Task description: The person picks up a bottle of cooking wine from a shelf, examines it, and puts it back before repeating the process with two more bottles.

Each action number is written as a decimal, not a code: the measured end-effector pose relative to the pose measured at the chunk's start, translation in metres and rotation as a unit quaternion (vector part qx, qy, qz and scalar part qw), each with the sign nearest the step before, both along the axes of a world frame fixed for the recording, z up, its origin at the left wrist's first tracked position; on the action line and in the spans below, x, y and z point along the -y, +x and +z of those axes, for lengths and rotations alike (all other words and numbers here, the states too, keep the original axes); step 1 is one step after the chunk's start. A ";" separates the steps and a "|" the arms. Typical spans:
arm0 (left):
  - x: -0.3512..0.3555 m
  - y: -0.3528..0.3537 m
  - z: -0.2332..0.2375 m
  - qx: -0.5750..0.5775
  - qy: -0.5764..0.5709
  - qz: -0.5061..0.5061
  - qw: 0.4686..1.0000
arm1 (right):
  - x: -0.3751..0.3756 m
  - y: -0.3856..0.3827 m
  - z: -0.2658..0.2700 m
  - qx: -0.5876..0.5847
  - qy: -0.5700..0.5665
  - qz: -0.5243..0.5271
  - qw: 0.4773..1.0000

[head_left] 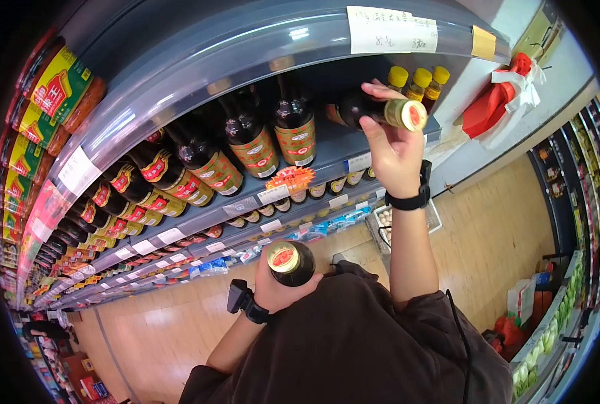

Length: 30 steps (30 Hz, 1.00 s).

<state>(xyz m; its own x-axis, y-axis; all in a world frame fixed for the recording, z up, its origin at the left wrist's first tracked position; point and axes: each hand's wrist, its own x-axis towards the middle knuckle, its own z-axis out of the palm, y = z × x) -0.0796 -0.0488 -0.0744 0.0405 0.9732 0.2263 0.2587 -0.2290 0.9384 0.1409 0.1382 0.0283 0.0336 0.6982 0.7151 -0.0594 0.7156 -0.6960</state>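
Note:
My left hand (276,292) is wrapped round a dark glass bottle (303,268) with a gold cap, held low in front of my dark shirt; I look down on its cap. Up at the shelf, my right hand (395,151) grips a second dark bottle (362,106) by its upper part. That one is tilted well over, its gold-and-red cap pointing to the right and its base reaching into the shelf. Just left of it stand upright dark bottles with green-and-gold labels, the nearest being a labelled bottle (295,138). Behind the right hand are yellow-capped bottles (418,84).
Several rows of bottles line the dark shelf (334,161), with price tags along its edges. A handwritten price sign (392,30) hangs on the upper rail. Red and white bags (498,101) hang at the right. On the wooden floor (475,222) is a white basket (435,219).

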 end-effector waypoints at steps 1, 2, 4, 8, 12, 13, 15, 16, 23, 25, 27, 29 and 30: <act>-0.002 0.001 0.002 0.023 -0.020 -0.004 1.000 | 0.007 0.004 0.002 0.018 0.010 -0.018 1.000; -0.004 0.001 0.003 0.023 -0.020 -0.007 1.000 | 0.016 0.007 0.005 0.021 0.009 -0.030 0.999; -0.010 0.001 0.007 0.013 -0.008 -0.025 1.000 | 0.031 0.015 0.009 0.027 0.050 -0.037 0.998; -0.028 0.012 0.007 0.087 0.020 -0.022 0.996 | 0.066 0.039 0.023 -0.031 0.074 -0.013 0.997; -0.058 0.024 0.036 0.044 0.059 -0.070 0.995 | 0.100 0.076 0.031 -0.059 0.055 -0.013 0.997; -0.068 0.029 0.036 0.036 0.156 -0.084 0.983 | 0.107 0.088 0.030 -0.053 0.065 -0.006 0.996; -0.090 0.041 0.050 -0.027 0.324 -0.089 0.941 | 0.123 0.105 0.030 -0.046 0.068 -0.002 0.997; -0.099 0.046 0.056 -0.033 0.367 -0.077 0.927 | 0.129 0.114 0.030 -0.034 0.077 -0.013 0.996; -0.132 0.080 0.089 -0.144 0.321 0.008 0.936 | 0.164 0.159 0.020 -0.035 0.051 -0.065 0.996; -0.138 0.096 0.088 -0.056 0.254 0.020 0.965 | 0.169 0.168 0.016 -0.036 0.043 -0.079 0.995; -0.152 0.107 0.085 -0.043 0.279 0.035 0.959 | 0.172 0.175 0.013 -0.037 0.035 -0.092 0.994; -0.159 0.117 0.081 -0.019 0.257 0.037 0.965 | 0.174 0.181 0.011 -0.043 0.014 -0.104 0.994; -0.162 0.121 0.080 0.005 0.235 0.043 0.971 | 0.174 0.183 0.010 -0.044 0.014 -0.104 0.994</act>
<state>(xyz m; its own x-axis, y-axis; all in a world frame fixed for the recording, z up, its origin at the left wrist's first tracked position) 0.0410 0.1132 0.0054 -0.0414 0.7626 0.6455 0.2880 -0.6095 0.7386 0.3235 -0.0353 0.0379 0.2384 0.6496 0.7220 0.0319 0.7378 -0.6743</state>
